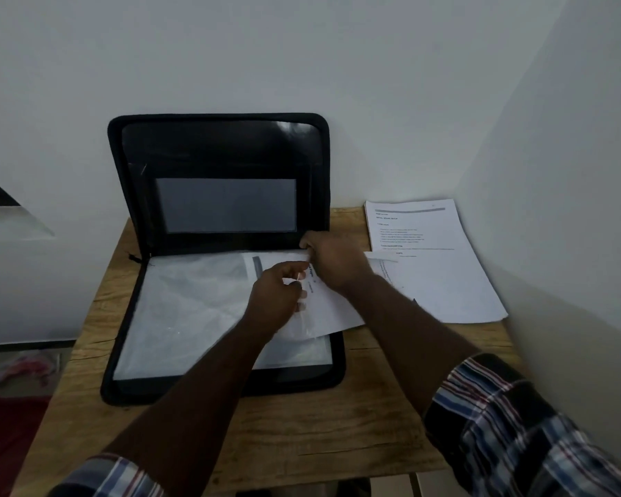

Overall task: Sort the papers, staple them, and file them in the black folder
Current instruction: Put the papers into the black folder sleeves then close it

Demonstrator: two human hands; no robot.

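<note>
Step in hand: filing, as I judge it; I am feeding a printed sheet (332, 299) into the clear sleeve (190, 303) lying in the open black folder (216, 152)
Left hand (276, 299): my fingers are curled, pinching what looks like the sleeve's open edge, lifting it off the sheet
Right hand (332, 261): my fingers grip the sheet's far corner, close to the folder's hinge
Sheet: lies askew over the folder's right edge, part on the sleeve, part out over the wooden table (266, 432); whether it is stapled I cannot tell
Remaining papers (431, 260): stacked on the table just right of the folder, against the wall
Folder: lid propped upright on the wall, base flat
Stapler: not seen
Next move: square the sheet to the sleeve's mouth, hold that mouth open, slide leftward without creasing
</note>
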